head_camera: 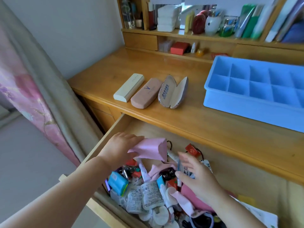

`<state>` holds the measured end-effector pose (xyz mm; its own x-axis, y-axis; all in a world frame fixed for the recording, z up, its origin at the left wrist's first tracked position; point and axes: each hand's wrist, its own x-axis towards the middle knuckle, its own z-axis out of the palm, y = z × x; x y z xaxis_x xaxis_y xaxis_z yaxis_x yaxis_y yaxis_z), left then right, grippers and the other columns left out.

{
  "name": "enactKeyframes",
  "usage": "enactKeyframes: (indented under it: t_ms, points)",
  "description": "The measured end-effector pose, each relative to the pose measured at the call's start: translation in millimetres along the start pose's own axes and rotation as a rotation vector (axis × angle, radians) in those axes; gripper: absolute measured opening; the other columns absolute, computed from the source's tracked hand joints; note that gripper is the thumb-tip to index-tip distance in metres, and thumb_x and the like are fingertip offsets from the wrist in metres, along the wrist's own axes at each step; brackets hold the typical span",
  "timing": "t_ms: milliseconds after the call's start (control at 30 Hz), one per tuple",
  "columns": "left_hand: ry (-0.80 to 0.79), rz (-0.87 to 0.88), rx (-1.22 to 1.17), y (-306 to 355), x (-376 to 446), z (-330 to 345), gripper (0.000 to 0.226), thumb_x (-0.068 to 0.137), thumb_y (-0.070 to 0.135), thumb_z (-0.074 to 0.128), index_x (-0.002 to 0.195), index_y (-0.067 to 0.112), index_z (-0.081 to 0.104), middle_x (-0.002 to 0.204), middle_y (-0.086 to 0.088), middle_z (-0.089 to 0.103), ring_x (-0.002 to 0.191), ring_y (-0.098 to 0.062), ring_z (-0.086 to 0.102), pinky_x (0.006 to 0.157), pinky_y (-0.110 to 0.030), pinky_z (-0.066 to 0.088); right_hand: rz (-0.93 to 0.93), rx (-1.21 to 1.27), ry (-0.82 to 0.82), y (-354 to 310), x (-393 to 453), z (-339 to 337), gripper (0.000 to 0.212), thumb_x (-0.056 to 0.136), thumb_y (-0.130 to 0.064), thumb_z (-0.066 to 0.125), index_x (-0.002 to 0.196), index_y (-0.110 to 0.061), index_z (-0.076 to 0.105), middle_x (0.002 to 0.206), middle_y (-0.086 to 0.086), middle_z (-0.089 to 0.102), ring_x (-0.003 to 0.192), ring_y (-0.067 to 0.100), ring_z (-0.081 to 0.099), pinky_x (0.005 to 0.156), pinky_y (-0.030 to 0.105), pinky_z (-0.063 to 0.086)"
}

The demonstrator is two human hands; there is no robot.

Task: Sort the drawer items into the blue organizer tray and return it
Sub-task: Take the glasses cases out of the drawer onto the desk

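Blue organizer tray sits beside three glasses cases.

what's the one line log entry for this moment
left hand holds pink cloth | right hand over drawer clutter | blue tray empty

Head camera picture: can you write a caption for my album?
Left hand lifts a pink cloth from the messy drawer; blue tray waits.

Clutter crowds the drawer's left; its right floor lies bare
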<state>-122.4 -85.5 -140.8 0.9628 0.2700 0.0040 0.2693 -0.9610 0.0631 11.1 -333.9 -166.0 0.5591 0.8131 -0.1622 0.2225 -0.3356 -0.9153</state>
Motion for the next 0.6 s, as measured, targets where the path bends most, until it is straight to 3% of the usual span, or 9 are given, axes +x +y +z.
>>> enactKeyframes:
  t_ms: [100, 167, 233, 300, 367, 433, 500, 567, 600]
  points:
    - [0.151, 0.014, -0.295, 25.9, -14.7, -20.1, 0.058, 0.074, 0.04, 0.073, 0.128, 0.028, 0.057, 0.111, 0.009, 0.066, 0.1, -0.017, 0.058, 0.087, -0.028, 0.045, -0.004, 0.346, -0.088, -23.6, 11.8, 3.5, 0.086, 0.072, -0.028, 0.081, 0.129, -0.059, 0.024, 0.116, -0.041, 0.054, 0.107, -0.009, 0.057, 0.084, 0.01, 0.045]
    - [0.171, 0.038, -0.34, 43.7, -19.8, -30.1, 0.059, 0.072, 0.041, 0.074, 0.127, 0.028, 0.058, 0.106, 0.011, 0.067, 0.097, -0.012, 0.057, 0.085, -0.028, 0.046, -0.072, 0.344, -0.079, -34.7, 18.5, 6.7, 0.073, 0.068, -0.031, 0.083, 0.124, -0.054, 0.043, 0.112, -0.029, 0.063, 0.097, -0.01, 0.061, 0.075, 0.007, 0.046]
    - [0.202, 0.001, -0.425, 49.7, -24.7, -36.0, 0.058, 0.073, 0.039, 0.077, 0.127, 0.027, 0.058, 0.105, 0.012, 0.065, 0.098, -0.01, 0.056, 0.087, -0.029, 0.045, -0.072, 0.436, -0.027, -42.7, 23.0, 7.8, 0.039, 0.065, -0.03, 0.083, 0.1, -0.041, 0.067, 0.098, -0.006, 0.072, 0.076, 0.0, 0.068, 0.064, 0.013, 0.051]
    - [0.197, -0.13, -0.633, 45.6, -32.5, -39.8, 0.061, 0.071, 0.039, 0.08, 0.127, 0.028, 0.057, 0.112, 0.016, 0.061, 0.105, -0.004, 0.056, 0.092, -0.025, 0.045, -0.009, 0.659, -0.039, -46.0, 28.2, 3.2, 0.032, 0.064, -0.028, 0.084, 0.093, -0.022, 0.071, 0.088, 0.008, 0.071, 0.074, 0.016, 0.069, 0.064, 0.028, 0.058]
    - [0.144, -0.248, -0.902, 40.0, -39.6, -42.0, 0.063, 0.069, 0.042, 0.081, 0.126, 0.031, 0.057, 0.119, 0.015, 0.062, 0.11, -0.004, 0.058, 0.092, -0.024, 0.048, 0.041, 0.764, -0.064, -50.0, 36.8, -5.5, 0.042, 0.065, -0.033, 0.072, 0.1, -0.011, 0.067, 0.088, 0.012, 0.07, 0.079, 0.022, 0.069, 0.066, 0.033, 0.058]
    - [0.152, -0.285, -1.174, 38.6, -41.8, -42.4, 0.058, 0.068, 0.041, 0.081, 0.121, 0.029, 0.062, 0.115, 0.004, 0.066, 0.107, -0.014, 0.063, 0.087, -0.031, 0.053, 0.07, 0.753, -0.088, -60.2, 47.6, -13.0, 0.042, 0.068, -0.036, 0.067, 0.1, -0.009, 0.064, 0.084, 0.01, 0.071, 0.079, 0.022, 0.069, 0.068, 0.033, 0.057]
    - [0.259, -0.364, -1.395, 41.6, -37.4, -41.2, 0.049, 0.066, 0.039, 0.08, 0.112, 0.028, 0.067, 0.108, -0.005, 0.07, 0.1, -0.022, 0.066, 0.082, -0.036, 0.056, 0.08, 0.692, -0.085, -70.7, 58.8, -18.2, 0.042, 0.069, -0.039, 0.066, 0.099, -0.01, 0.063, 0.086, 0.011, 0.073, 0.08, 0.023, 0.07, 0.072, 0.033, 0.058]
    - [0.445, -0.478, -1.519, 39.5, -27.4, -43.2, 0.037, 0.07, 0.033, 0.078, 0.106, 0.028, 0.069, 0.104, -0.008, 0.072, 0.097, -0.025, 0.067, 0.079, -0.037, 0.056, 0.033, 0.436, 0.005, -74.4, 68.3, -25.1, 0.037, 0.075, -0.043, 0.068, 0.102, -0.019, 0.062, 0.094, 0.003, 0.073, 0.082, 0.015, 0.07, 0.074, 0.03, 0.056]
    - [0.546, -0.534, -1.523, 34.6, -20.4, -45.2, 0.031, 0.073, 0.029, 0.076, 0.103, 0.028, 0.07, 0.102, -0.007, 0.073, 0.095, -0.024, 0.068, 0.078, -0.037, 0.057, -0.035, 0.188, 0.107, -71.3, 71.0, -31.7, 0.031, 0.08, -0.044, 0.066, 0.106, -0.029, 0.059, 0.097, -0.004, 0.072, 0.08, 0.006, 0.067, 0.074, 0.028, 0.054]
